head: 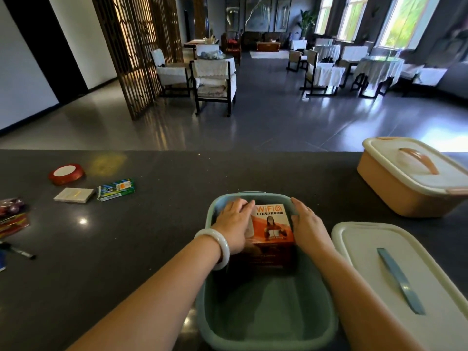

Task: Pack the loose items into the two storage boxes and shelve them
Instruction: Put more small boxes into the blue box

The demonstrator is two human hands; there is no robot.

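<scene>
while lowered into the far end of the green bin (266,312) on the tabletop (152,224), the wifi box (272,224) sits between left hand (234,224) and right hand (307,224), flat fingers pressing its sides, grip not curled. probably light, stiff cardboard; best held by opposite sides.

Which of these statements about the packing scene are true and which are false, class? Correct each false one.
1. The orange WiFi box is inside the green storage box. True.
2. The peach storage box has its lid off. False: its lid is on.
3. Only the left hand touches the WiFi box. False: the right hand rests against its other side too.
4. The red ribbon spool lies on the counter, left of the green box. True.
5. The lid with the blue handle covers the green box. False: it lies beside it on the counter.
</scene>
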